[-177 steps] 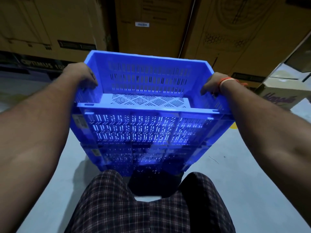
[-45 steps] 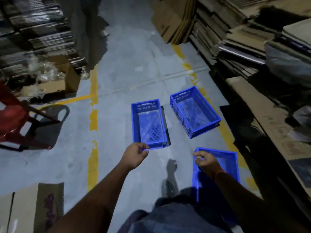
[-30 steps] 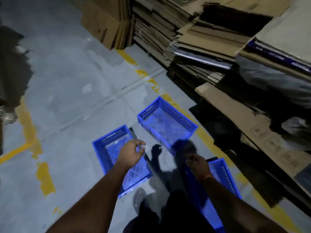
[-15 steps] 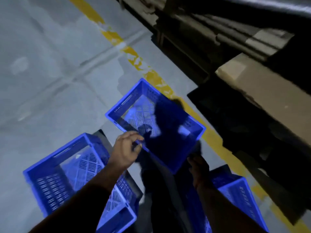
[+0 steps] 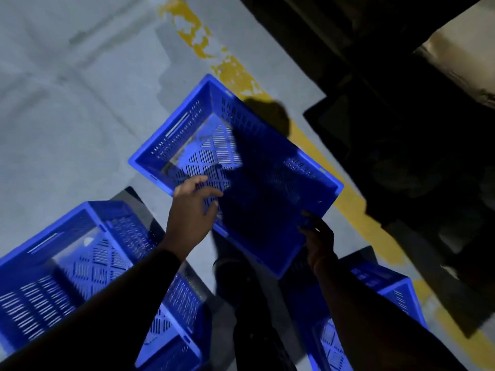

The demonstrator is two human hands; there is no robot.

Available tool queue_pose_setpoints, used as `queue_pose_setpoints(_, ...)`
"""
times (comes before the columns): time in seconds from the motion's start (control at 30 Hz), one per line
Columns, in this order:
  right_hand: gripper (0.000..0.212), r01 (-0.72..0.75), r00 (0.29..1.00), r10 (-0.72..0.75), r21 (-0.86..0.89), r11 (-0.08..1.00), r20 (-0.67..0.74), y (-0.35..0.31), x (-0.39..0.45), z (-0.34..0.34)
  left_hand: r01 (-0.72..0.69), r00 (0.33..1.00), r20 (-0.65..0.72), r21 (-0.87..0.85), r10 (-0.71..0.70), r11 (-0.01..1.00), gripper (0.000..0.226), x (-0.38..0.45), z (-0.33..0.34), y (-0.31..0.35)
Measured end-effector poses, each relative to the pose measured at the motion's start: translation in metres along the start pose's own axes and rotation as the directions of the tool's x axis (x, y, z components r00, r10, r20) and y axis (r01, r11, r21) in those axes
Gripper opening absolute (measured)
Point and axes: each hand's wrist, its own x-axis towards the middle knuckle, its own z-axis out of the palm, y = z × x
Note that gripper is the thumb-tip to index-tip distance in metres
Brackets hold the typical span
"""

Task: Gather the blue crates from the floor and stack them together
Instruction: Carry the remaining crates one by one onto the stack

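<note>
I am bending over a dim warehouse floor (image 5: 67, 116), reaching both hands toward the middle blue crate (image 5: 235, 172), which is sitting askew on the concrete with one long side lying along the worn yellow line (image 5: 351, 202) painted there. My left hand (image 5: 191, 215) is hovering over the crate's near long rim with its fingers (image 5: 211, 194) spread and loosely bent, gripping nothing that I can make out; whether they are brushing the rim, I cannot tell. My right hand (image 5: 320, 238) is sitting deep in shadow at the crate's near corner, and I cannot tell whether its fingers are closing on the rim or only nearing it. The two hands are going to opposite sides, I judge, so that the crate can be lifted level and carried to the others. The crate is holding nothing: its slotted bottom is showing bare, half darkened by my own shadow. A second blue crate (image 5: 88, 285) is lying at the lower left edge of the floor in view, partly under my left forearm, also empty. A third blue crate (image 5: 385, 293) is showing at the lower right, behind my right forearm, its inside mostly hidden. Dark stacked goods (image 5: 415, 116) are lining the floor's far right edge.
</note>
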Motion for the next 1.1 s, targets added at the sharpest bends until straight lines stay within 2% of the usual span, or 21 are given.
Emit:
queue_pose_setpoints(0.07,0.048,0.037,0.999,-0.037,-0.032,0.999,-0.019,0.0,0.005,0.004,0.015,1.0,-0.013,-0.009,-0.015,1.0,0.024,0.011,0.001,0.003)
queue_pose_setpoints(0.2,0.047,-0.021,0.996,0.029,0.098,0.995,-0.082,-0.008,0.009,0.015,-0.011,0.999,-0.043,-0.049,0.009,0.999,0.023,0.026,0.004,0.011)
queue_pose_setpoints(0.3,0.047,-0.045,0.999,0.048,0.129,0.991,-0.018,-0.004,0.01,0.017,-0.021,0.999,-0.029,-0.074,0.019,0.997,0.023,0.029,0.009,0.014)
queue_pose_setpoints(0.43,0.05,-0.038,0.997,0.033,0.074,0.997,0.068,0.004,0.013,0.011,-0.023,1.0,-0.016,-0.079,0.022,0.997,0.024,0.028,0.016,0.01)
queue_pose_setpoints(0.57,0.049,0.006,0.995,-0.01,0.043,0.999,0.102,0.007,0.017,0.005,-0.031,0.999,-0.034,-0.004,0.031,1.0,0.024,0.036,0.016,0.002)
queue_pose_setpoints(0.73,0.044,0.045,0.987,-0.048,0.025,0.999,0.153,0.006,0.015,-0.001,-0.074,0.986,-0.141,0.072,0.084,0.995,0.027,0.057,0.011,-0.007)
queue_pose_setpoints(0.83,0.038,0.068,0.98,-0.067,0.002,0.998,0.188,0.007,0.015,-0.003,-0.038,0.985,-0.162,0.132,0.059,0.991,0.028,0.079,0.001,-0.012)
queue_pose_setpoints(0.93,0.03,0.067,0.99,-0.058,-0.065,0.996,0.128,0.015,0.02,-0.002,0.024,0.981,-0.195,0.244,0.025,0.969,0.03,0.103,-0.01,-0.021)
queue_pose_setpoints(1.0,0.032,0.087,0.994,-0.077,-0.152,0.985,0.071,0.022,0.022,0.003,0.048,0.978,-0.205,0.322,0.02,0.946,0.031,0.117,-0.018,-0.03)
queue_pose_setpoints(1.1,0.029,0.129,0.991,-0.117,-0.261,0.957,0.061,0.022,0.016,0.012,0.111,0.972,-0.234,0.349,-0.028,0.931,0.03,0.135,-0.03,-0.044)
